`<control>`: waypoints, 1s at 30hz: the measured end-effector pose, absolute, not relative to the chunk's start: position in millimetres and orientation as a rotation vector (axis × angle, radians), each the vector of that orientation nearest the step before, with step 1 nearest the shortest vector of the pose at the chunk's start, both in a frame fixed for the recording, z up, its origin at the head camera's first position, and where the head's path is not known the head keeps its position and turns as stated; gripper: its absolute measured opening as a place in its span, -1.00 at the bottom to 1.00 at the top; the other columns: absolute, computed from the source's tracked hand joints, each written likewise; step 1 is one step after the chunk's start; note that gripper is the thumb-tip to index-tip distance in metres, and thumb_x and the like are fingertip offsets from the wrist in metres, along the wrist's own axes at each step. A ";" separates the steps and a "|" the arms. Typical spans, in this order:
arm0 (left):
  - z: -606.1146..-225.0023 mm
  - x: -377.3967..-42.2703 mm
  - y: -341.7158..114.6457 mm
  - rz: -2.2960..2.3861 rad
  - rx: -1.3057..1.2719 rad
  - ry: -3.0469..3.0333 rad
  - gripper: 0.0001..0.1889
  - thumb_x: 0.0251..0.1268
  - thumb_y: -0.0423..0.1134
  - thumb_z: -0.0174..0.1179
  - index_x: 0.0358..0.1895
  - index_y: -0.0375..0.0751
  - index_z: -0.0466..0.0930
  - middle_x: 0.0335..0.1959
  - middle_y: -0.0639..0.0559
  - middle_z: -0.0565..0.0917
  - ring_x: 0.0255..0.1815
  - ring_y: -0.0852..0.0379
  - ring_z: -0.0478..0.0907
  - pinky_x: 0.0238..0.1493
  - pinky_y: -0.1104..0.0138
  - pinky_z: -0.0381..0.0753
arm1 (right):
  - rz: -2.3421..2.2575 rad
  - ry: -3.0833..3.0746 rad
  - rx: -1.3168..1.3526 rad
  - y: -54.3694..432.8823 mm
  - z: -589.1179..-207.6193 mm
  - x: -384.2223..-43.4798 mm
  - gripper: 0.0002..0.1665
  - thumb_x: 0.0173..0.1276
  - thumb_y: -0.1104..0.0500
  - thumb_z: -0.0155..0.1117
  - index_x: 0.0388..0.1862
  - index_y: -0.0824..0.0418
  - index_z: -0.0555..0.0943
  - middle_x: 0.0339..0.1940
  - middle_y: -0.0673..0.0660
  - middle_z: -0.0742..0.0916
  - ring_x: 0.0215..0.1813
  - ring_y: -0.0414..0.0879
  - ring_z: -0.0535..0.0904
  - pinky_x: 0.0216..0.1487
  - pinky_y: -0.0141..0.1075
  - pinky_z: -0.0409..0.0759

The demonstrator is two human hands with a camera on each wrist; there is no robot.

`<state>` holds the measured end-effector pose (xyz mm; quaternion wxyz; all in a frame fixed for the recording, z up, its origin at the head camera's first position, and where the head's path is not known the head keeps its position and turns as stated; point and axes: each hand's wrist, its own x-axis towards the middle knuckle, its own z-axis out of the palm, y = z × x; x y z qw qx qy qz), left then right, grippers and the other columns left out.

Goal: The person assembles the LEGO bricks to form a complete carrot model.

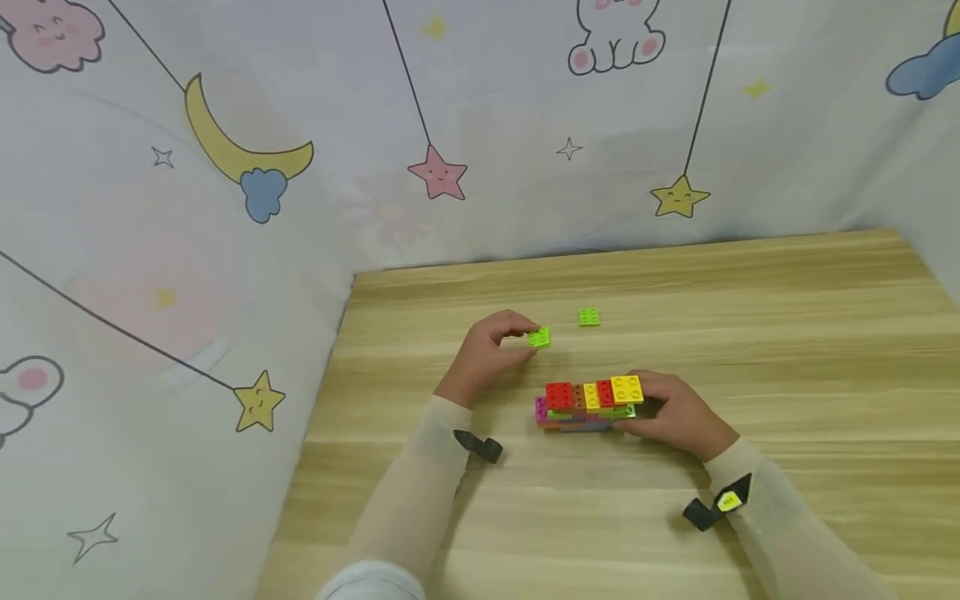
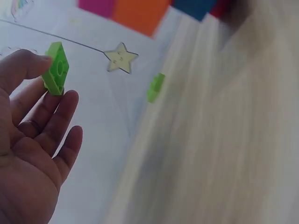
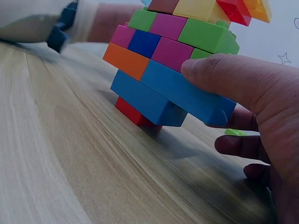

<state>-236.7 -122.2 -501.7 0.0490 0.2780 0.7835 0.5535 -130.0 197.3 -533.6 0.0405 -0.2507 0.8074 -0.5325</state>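
Note:
My left hand [image 1: 489,353] pinches a lime green toy brick [image 1: 539,337] between thumb and fingers, above the table; in the left wrist view the brick [image 2: 57,69] shows its hollow underside. With my right hand [image 1: 681,414] I grip the right end of a multicoloured stack of toy bricks [image 1: 592,397]. In the right wrist view my thumb presses a long blue brick [image 3: 182,91] in that stack. A small red brick [image 3: 135,113] forms its base, and the stack widens upward. Red, brown and yellow bricks line the top. The stack's far side is hidden.
A second lime green brick [image 1: 589,317] lies on the wood-grain table [image 1: 787,333], behind the stack. White cloth [image 1: 510,108] printed with stars and a moon hangs along the table's back and left edges. Dark straps [image 1: 478,447] sit on both wrists.

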 end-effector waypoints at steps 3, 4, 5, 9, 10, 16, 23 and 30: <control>-486.1 -213.7 -135.4 1.761 0.930 2.331 -0.69 0.29 -0.43 0.40 0.08 -0.14 0.77 0.01 0.06 0.69 0.08 0.07 0.60 0.20 -0.09 0.58 | -1.621 2.476 -0.756 198.5 -533.7 -130.1 -0.50 0.17 0.20 0.66 0.12 0.03 0.76 0.09 -0.04 0.75 0.11 -0.22 0.64 0.16 -0.43 0.56; -481.3 -206.2 -138.5 1.770 0.964 2.325 -0.68 0.27 -0.46 0.40 0.08 -0.17 0.76 0.01 0.04 0.69 0.07 0.05 0.60 0.18 -0.08 0.59 | -1.616 2.476 -0.746 198.8 -533.5 -130.1 -0.50 0.17 0.19 0.66 0.12 0.02 0.76 0.10 -0.05 0.75 0.13 -0.23 0.64 0.17 -0.44 0.56; -476.6 -199.0 -140.5 1.776 0.995 2.324 -0.67 0.25 -0.49 0.40 0.07 -0.20 0.76 0.00 0.02 0.69 0.06 0.02 0.60 0.15 -0.09 0.60 | -1.610 2.482 -0.742 199.1 -533.4 -130.2 -0.50 0.17 0.19 0.66 0.11 0.02 0.76 0.11 -0.05 0.75 0.13 -0.23 0.64 0.17 -0.44 0.55; -464.9 -176.0 -141.3 1.692 1.158 2.383 -0.69 0.21 -0.46 0.44 0.03 -0.19 0.78 -0.04 0.02 0.69 0.03 0.02 0.61 0.11 0.06 0.63 | -1.585 2.523 -0.748 200.1 -533.5 -129.8 -0.50 0.17 0.20 0.66 0.11 0.04 0.76 0.11 -0.04 0.76 0.14 -0.27 0.63 0.18 -0.47 0.53; -462.6 -172.0 -140.7 1.664 1.201 2.399 -0.69 0.21 -0.44 0.45 0.02 -0.17 0.78 -0.04 0.02 0.70 0.02 0.03 0.62 0.12 0.07 0.64 | -1.583 2.529 -0.751 199.9 -533.6 -129.8 -0.50 0.17 0.21 0.66 0.11 0.04 0.76 0.11 -0.04 0.76 0.13 -0.28 0.63 0.18 -0.48 0.52; -458.6 -160.9 -140.2 1.550 1.298 2.458 -0.72 0.21 -0.39 0.46 0.00 -0.12 0.80 -0.06 0.08 0.68 0.02 0.12 0.62 0.14 0.23 0.63 | -1.575 2.531 -0.748 196.5 -532.3 -130.9 -0.49 0.18 0.19 0.65 0.14 0.06 0.75 0.12 -0.03 0.76 0.15 -0.29 0.62 0.21 -0.50 0.49; -458.4 -161.3 -135.1 1.480 1.366 2.478 -0.78 0.21 -0.38 0.47 -0.07 -0.13 0.82 -0.04 0.06 0.67 0.03 0.12 0.61 0.14 0.27 0.62 | -1.575 2.527 -0.727 196.7 -532.5 -131.6 -0.49 0.17 0.20 0.65 0.14 0.06 0.75 0.11 -0.04 0.76 0.15 -0.29 0.62 0.20 -0.49 0.50; -456.0 -159.3 -133.1 1.409 1.413 2.521 -0.79 0.19 -0.39 0.49 -0.10 -0.17 0.83 -0.03 0.06 0.65 0.01 0.15 0.59 0.11 0.34 0.61 | -1.582 2.518 -0.738 196.5 -530.7 -130.9 -0.51 0.17 0.21 0.65 0.12 0.07 0.76 0.10 -0.03 0.76 0.14 -0.29 0.62 0.19 -0.49 0.50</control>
